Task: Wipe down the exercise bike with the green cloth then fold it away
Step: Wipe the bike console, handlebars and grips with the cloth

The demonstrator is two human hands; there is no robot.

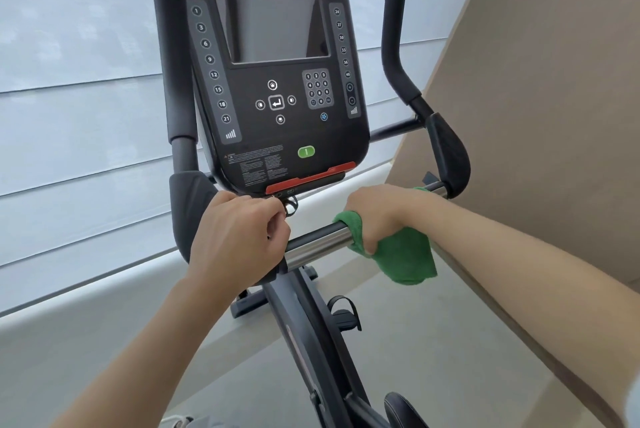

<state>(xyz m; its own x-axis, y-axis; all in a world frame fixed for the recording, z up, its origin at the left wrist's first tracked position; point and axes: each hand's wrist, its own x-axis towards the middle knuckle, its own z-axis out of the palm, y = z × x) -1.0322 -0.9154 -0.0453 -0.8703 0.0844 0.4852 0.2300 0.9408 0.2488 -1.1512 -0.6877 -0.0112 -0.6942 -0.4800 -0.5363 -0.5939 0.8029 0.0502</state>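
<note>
Two hands on handlebar (320, 242), right hand (379, 216) grip wrapping green cloth (403, 259) (hem hanging free), left hand (239, 240) clenched round bar

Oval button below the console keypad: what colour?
Green oval button with a white mark, head view.

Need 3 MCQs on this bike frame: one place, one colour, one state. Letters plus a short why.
1. Where is the green cloth?
A. on the console screen
B. round the chrome handlebar bar
C. on the floor

2. What colour is the strip on the console's lower edge?
A. red
B. yellow
C. white

3. The left hand is:
A. flat on the screen
B. curled at the handlebar below the console
C. gripping the cloth

Answers: 1 B, the right hand wraps the cloth round the bar; 2 A, strip shows red; 3 B, fingers curl there, away from the cloth.
</note>
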